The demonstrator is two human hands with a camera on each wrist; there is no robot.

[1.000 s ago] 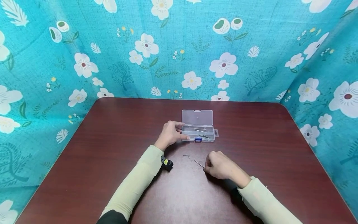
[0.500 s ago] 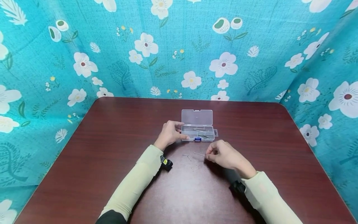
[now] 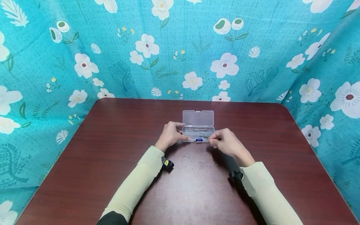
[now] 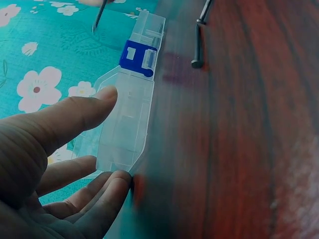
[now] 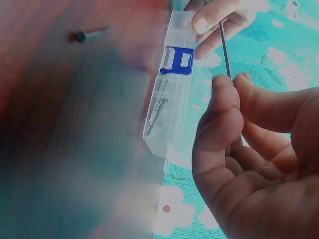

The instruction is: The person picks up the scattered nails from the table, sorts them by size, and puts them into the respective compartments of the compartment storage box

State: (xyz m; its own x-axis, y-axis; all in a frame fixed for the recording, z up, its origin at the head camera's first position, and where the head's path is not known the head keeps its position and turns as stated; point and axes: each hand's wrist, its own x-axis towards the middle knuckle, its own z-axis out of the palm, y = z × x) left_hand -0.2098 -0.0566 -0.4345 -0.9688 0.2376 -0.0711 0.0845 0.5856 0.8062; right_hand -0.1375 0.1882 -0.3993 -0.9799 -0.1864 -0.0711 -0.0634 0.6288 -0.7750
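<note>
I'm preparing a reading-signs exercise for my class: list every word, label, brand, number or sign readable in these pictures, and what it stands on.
None: no text can be read in any view.
Clear plastic box and its blue latch: no lettering can be made out.
Turquoise cloth: only a printed plant pattern.
Black device on the left sleeve: too small to tell whether it carries any marking.

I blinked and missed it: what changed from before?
The right hand moved forward, carrying its pinched nail from near the table to the right front corner of the open box. The left hand still holds the box's left end; two loose nails lie unmoved.
</note>
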